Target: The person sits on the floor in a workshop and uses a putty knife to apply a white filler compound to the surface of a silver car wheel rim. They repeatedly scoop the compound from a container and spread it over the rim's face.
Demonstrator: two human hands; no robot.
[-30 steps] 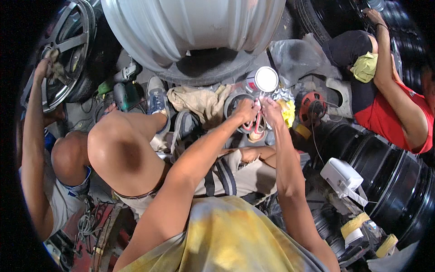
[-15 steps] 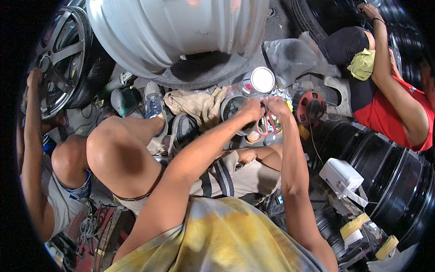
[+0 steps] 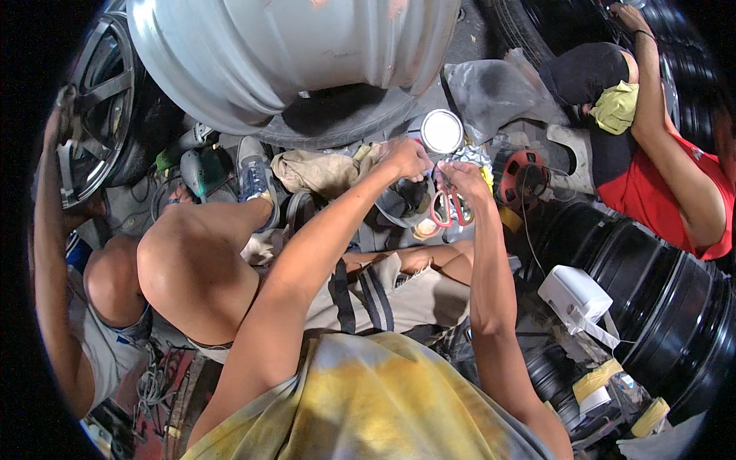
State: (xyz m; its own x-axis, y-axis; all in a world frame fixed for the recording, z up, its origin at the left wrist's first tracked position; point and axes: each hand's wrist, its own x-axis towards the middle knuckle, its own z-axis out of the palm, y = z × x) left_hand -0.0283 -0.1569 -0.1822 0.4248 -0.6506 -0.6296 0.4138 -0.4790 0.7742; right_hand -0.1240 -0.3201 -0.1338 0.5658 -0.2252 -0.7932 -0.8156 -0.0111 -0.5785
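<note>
The scissors [image 3: 447, 205], red handles, sit just right of centre, hanging from the right hand [image 3: 465, 178], fingers closed around the top of them. The left hand [image 3: 406, 159] is curled shut right next to it at 9 o'clock, pinching something too small to make out. A shiny round tin [image 3: 441, 131] is at 12, a big silver rim [image 3: 291, 54] further up. A red cord reel [image 3: 527, 176] sits at 3. My worry: both hands are bunched so tight that the blades could nick a finger if one slips.
</note>
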